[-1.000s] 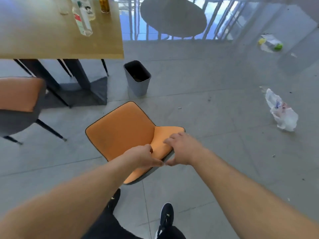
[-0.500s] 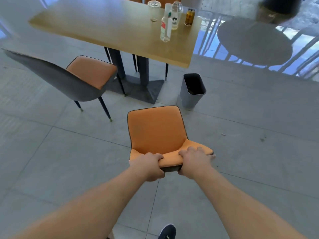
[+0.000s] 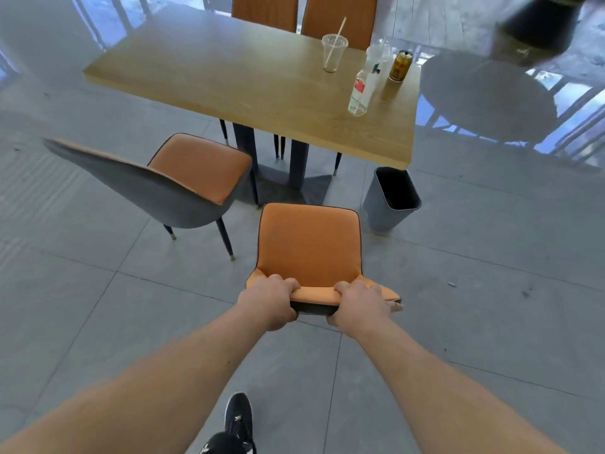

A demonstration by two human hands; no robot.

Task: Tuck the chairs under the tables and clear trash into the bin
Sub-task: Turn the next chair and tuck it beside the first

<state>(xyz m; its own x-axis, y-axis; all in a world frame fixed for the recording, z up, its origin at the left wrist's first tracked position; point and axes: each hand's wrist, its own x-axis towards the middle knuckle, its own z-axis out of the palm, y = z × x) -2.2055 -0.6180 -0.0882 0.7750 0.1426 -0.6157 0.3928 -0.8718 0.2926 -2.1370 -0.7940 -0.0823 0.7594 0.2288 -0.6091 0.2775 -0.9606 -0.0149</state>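
An orange chair stands in front of me, its seat facing the wooden table. My left hand and my right hand both grip the top edge of its backrest, side by side. A grey bin stands on the floor to the right of the chair, by the table's near right corner. On the table's right end are a plastic cup with a straw, a clear bottle and a can.
A second orange chair with a grey back stands pulled out to the left, angled to the table. Two more chair backs show behind the table. A round grey table sits at right. My shoe is at the bottom.
The chair has swung round with both hands gripping its backrest and now faces the table squarely, closer to it. My view has turned left; the trash bag on the floor is out of sight.
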